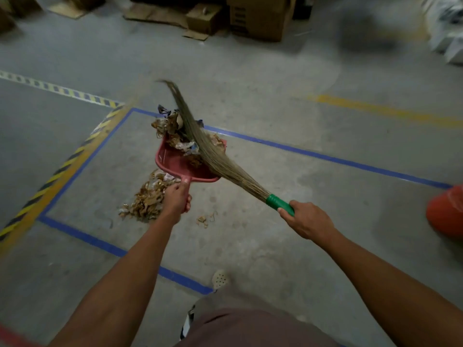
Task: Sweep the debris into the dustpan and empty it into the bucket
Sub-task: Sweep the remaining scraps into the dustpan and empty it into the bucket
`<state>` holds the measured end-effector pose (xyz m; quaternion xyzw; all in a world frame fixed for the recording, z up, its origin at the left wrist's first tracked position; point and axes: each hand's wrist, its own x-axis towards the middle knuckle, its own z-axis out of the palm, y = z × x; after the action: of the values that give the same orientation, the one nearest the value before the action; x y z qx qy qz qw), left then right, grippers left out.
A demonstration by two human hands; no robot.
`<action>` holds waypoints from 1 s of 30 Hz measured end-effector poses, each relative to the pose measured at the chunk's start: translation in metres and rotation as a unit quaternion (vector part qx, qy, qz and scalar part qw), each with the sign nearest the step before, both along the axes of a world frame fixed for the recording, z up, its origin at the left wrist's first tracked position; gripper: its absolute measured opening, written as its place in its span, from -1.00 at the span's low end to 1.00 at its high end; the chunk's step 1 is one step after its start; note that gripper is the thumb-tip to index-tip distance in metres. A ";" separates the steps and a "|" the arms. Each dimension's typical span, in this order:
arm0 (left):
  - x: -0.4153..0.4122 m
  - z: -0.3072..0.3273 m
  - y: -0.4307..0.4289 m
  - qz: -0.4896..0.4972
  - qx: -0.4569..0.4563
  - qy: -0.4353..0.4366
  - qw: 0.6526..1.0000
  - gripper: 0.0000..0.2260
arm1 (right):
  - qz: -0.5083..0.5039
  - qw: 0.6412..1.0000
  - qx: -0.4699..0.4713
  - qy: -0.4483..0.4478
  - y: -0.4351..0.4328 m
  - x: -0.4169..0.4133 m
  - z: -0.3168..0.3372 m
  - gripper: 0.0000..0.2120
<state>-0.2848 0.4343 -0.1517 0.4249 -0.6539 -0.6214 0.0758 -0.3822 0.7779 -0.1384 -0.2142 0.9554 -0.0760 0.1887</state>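
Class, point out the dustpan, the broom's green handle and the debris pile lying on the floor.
dustpan point(170, 162): head view, bare red inner surface.
green handle point(274, 201): head view, its ribbed part.
debris pile point(147, 197): head view, middle of the heap.

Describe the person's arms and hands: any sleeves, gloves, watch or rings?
The left hand and right hand are ungloved, with no watch, bracelet or ring visible. The left forearm and right forearm are bare to the frame edge; no sleeve shows.
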 end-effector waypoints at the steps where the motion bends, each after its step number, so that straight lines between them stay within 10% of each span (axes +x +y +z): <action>1: -0.003 0.004 0.016 -0.002 -0.001 0.003 1.000 -0.61 | -0.002 1.000 -0.001 0.006 0.016 -0.001 0.004 -0.46; 30: -0.244 0.000 0.460 -0.299 -0.005 0.011 0.954 -0.58 | -0.319 0.948 0.014 0.002 0.458 -0.028 0.011 -0.53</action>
<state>-0.5291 0.8940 -0.1515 0.2022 -0.7535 -0.6169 -0.1040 -0.4099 1.2360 -0.1277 0.1041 0.9751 -0.1187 0.1556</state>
